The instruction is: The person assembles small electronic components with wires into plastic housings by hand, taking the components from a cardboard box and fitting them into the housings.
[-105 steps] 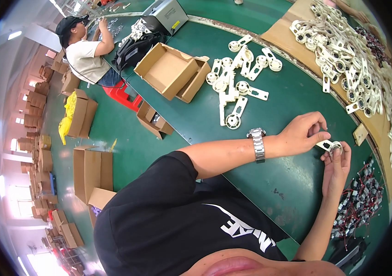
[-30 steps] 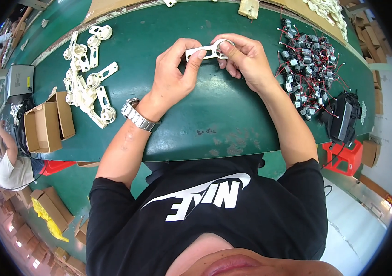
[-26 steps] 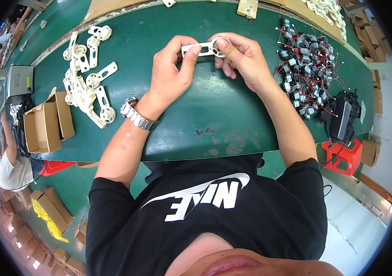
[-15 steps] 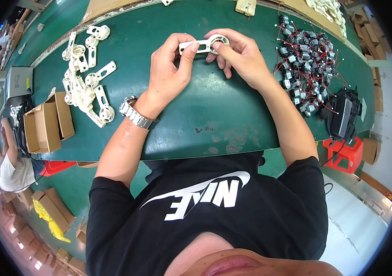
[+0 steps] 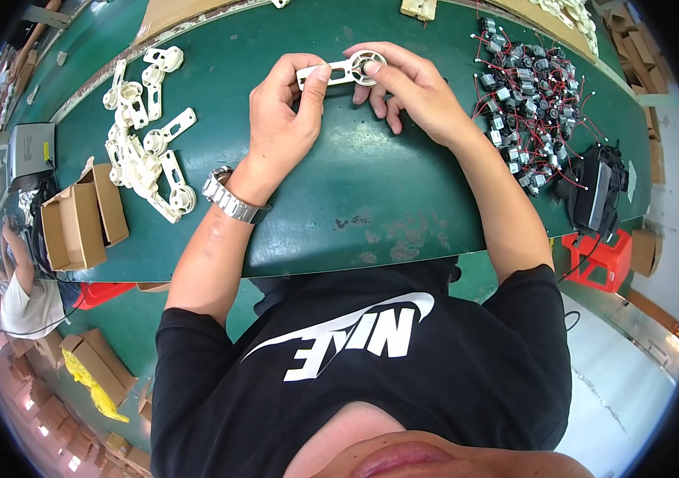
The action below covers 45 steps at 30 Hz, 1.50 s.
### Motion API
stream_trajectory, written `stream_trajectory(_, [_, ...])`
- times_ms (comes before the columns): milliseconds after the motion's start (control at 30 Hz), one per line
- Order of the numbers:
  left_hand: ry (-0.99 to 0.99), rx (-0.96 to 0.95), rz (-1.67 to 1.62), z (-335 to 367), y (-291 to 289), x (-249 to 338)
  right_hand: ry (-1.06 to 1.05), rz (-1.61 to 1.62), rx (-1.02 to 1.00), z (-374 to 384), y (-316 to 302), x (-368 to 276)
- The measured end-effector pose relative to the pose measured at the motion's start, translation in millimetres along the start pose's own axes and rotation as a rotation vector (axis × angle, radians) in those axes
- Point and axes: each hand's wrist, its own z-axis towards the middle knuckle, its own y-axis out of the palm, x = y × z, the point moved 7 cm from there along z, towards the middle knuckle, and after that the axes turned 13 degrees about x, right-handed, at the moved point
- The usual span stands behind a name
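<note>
Above the far middle of the green table, both hands hold a white plastic part [image 5: 338,75] with a slotted arm and a round ring. My left hand [image 5: 283,119] pinches the slotted end between thumb and fingers. At the ring, my right hand [image 5: 419,92] is closed, its thumb pressed into the opening and its other fingers curled behind. Something dark shows inside the ring by that thumb, partly covered. A pile of similar white plastic parts [image 5: 129,151] lies left of my left hand. To the right of my right arm is a heap of small motors [image 5: 526,99] with red wires.
An open cardboard box [image 5: 71,229] stands at the table's left edge, near a grey metal box [image 5: 31,156]. A black device [image 5: 592,199] lies at the right edge, above a red stool [image 5: 608,261]. Another person [image 5: 33,299] sits at far left.
Both hands and the white plastic part have shifted slightly left and up in view. Something dark now shows in the ring beside my right thumb.
</note>
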Motion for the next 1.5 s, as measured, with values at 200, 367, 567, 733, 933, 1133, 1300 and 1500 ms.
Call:
stream_trajectory(200, [0.044, 0.000, 0.021, -1, 1, 2, -0.081, -0.108, 0.013, -2, 1, 4])
stream_trajectory(367, [0.088, 0.045, 0.054, -1, -1, 7, -0.101, -0.154, 0.075, -2, 2, 4])
stream_trajectory(567, [0.088, -0.024, 0.043, 1, 0, 4, -0.036, -0.058, 0.087, 2, -2, -2])
stream_trajectory(733, [0.093, 0.001, 0.049, 5, -6, 8, -0.031, -0.075, 0.181, 11, 3, -5])
stream_trajectory(933, [0.029, 0.289, -0.033, 17, -34, -1, 0.026, -0.199, 0.181, 70, 16, -57])
stream_trajectory(1133, [0.081, 0.323, 0.059, 19, -36, -6, -0.011, 0.447, 0.005, 137, 70, -89])
stream_trajectory(1300, [0.052, 0.311, 0.046, 23, -34, -14, -0.362, -0.653, -0.190, 136, 199, -69])
stream_trajectory(1500, [0.134, 0.292, 0.115, 24, -36, 3, -0.523, -1.362, -0.256, 163, 260, -44])
